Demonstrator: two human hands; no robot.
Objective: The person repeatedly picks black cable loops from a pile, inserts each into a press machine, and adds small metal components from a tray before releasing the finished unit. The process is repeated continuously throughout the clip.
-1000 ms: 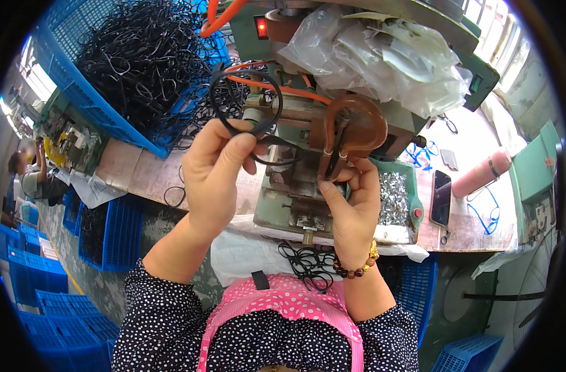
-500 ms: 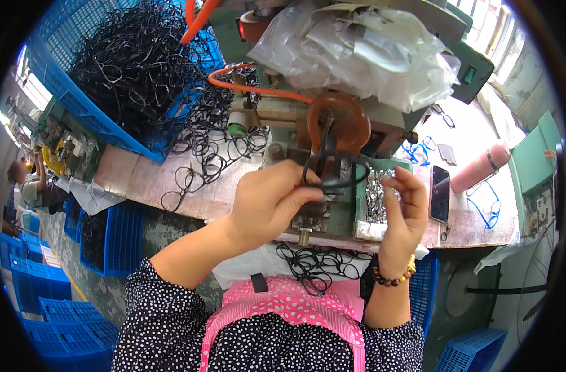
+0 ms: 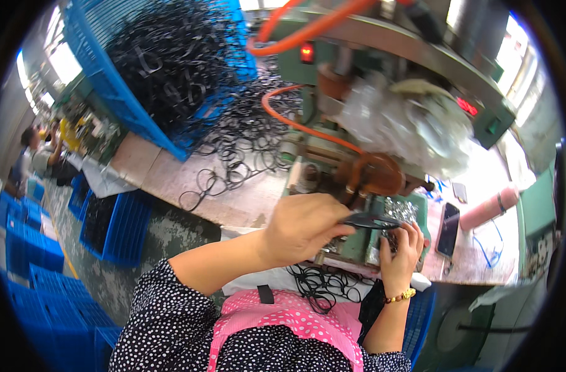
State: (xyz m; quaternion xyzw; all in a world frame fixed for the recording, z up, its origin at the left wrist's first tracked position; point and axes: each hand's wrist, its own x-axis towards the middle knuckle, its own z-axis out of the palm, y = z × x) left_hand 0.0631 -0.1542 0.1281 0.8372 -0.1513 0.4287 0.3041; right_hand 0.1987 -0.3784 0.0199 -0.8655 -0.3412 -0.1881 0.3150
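My left hand pinches one end of a black eyeglass frame between thumb and fingers, holding it in front of the machine. The far end of the frame reaches over toward my right hand. That hand is at the green tray of small shiny metal parts, thumb and fingers apart; its fingertips are partly lost against the parts. Just beyond the hands sits the machine's round brown part. Several black frames lie on the white cloth at my lap.
A blue crate heaped with black frames leans at the far left, with more frames spilled across the table. Plastic bags and an orange hose hang about the machine. A phone and pink bottle lie right.
The view has shifted, so the machine appears lower and farther right. My right hand has gone from being raised beside the tray to reaching at its parts. The left hand keeps the frame, now tilted flatter.
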